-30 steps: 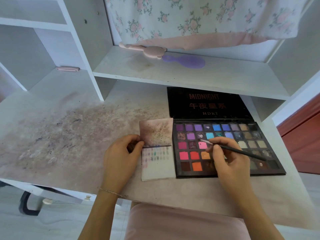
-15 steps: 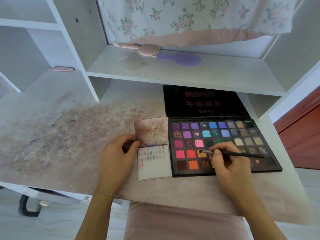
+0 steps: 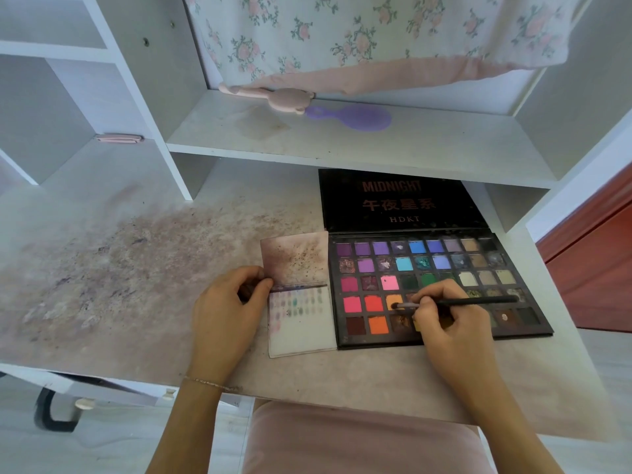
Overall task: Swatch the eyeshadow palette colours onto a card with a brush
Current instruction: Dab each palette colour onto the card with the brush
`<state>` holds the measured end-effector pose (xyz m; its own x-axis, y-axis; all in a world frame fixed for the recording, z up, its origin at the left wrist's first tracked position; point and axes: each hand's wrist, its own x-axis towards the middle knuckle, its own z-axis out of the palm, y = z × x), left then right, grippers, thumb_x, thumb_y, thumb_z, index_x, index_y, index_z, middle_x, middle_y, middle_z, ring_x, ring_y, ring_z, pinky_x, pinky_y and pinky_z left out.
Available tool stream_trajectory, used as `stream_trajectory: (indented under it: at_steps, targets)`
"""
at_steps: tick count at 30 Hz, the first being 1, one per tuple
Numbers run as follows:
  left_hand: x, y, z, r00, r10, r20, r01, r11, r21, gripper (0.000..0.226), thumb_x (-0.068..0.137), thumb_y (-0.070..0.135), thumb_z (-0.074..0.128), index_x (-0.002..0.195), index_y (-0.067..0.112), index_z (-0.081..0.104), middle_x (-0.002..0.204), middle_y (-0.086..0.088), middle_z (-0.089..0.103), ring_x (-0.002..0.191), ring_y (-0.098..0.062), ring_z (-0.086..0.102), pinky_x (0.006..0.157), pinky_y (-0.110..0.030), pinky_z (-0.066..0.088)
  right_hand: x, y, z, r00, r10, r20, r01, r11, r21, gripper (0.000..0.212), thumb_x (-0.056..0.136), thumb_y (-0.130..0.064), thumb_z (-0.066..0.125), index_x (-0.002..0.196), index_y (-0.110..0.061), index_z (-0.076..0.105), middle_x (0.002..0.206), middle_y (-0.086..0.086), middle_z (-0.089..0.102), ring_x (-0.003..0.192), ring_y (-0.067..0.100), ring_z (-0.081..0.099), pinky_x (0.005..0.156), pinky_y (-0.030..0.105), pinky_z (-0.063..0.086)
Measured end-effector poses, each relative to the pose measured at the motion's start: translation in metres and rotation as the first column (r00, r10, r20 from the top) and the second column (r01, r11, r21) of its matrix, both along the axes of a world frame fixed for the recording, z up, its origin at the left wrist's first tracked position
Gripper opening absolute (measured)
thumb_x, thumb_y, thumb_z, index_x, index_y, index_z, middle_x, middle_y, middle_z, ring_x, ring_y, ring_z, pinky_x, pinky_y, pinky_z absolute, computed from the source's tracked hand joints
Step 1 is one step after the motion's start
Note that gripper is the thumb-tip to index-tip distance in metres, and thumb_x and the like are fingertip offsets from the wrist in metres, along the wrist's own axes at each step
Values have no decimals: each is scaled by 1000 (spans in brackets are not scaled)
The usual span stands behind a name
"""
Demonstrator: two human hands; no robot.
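Right hand [image 3: 451,323] pinches thin black brush [image 3: 458,302] near ferrule, tip in orange pan; left hand [image 3: 229,302] grips white swatch card [image 3: 304,330]. Brush light, stiff; pressed powder likely crumbly.

The desk [image 3: 113,268] has a wide bare part on the left, dusty and stained, where a hand can move about. On the right the open palette [image 3: 441,289] fills the room, and its lid [image 3: 396,200] stands up at the back. The card [image 3: 301,323] lies touching the palette's left side. The left hand [image 3: 225,309] sits by the card and the right hand [image 3: 451,326] lies over the palette with the brush [image 3: 461,302]. A low shelf [image 3: 342,145] hangs over the back, so there is little room above the lid. A white wall [image 3: 164,131] blocks the way at the back left.
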<state>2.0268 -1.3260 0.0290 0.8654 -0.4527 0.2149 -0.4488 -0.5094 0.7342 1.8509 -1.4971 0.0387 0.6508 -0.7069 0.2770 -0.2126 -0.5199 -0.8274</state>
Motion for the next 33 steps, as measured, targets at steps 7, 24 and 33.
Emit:
stream_trajectory:
  at_steps: [7,24,33]
  targets:
    - [1,0,-1,1000,-1,8,1,1000,4,5,82,18,64,85,20,67,73,10,61,69,-11,55,60,-20,40,9,12,6,997,45,61,-48,997,55,19,79,-12,48,74,-29,53,61,-3,56,64,13,56,53,25,45]
    - [2,0,-1,999,-17,37,17,1000,3,5,82,19,64,85,20,68,73,13,59,68,-7,53,60,-17,38,52,61,5,930,362,-55,-349,921,172,12,82,-18,55,78,-30,57,77,-7,61,74,9,56,65,26,49]
    - [1,0,0,999,-20,33,20,1000,2,5,82,19,63,84,19,68,75,9,61,71,-12,56,63,-26,43,53,61,5,930,349,-116,-332,932,146,8,84,-15,57,83,-21,60,79,-4,62,75,10,57,67,33,50]
